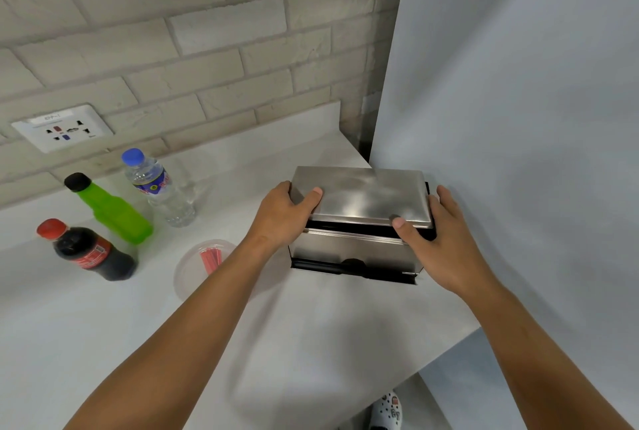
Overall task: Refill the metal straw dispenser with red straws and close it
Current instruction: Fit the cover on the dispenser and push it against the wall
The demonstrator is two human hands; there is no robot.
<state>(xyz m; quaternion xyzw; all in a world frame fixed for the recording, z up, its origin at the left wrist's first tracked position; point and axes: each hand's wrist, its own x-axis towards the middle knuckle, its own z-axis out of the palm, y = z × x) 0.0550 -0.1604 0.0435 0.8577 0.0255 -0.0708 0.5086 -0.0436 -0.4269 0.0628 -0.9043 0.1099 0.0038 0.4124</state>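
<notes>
The metal straw dispenser [356, 250] stands on the white counter [311, 326] near the right wall. Its flat steel lid [363, 196] sits on top, with a dark gap showing under the front edge. My left hand [287, 215] grips the lid's left end, thumb on top. My right hand [435, 232] grips the right end, thumb on the front corner. Red straws [211, 258] lie in a clear plastic cup [188, 270] on its side, left of the dispenser and partly hidden by my left forearm.
Three bottles stand at the left: a cola bottle [90, 251], a green bottle [110, 210] and a water bottle [160, 187]. A wall socket [64, 129] is on the brick wall. A grey wall [518, 118] closes the right side. The counter's edge runs at lower right.
</notes>
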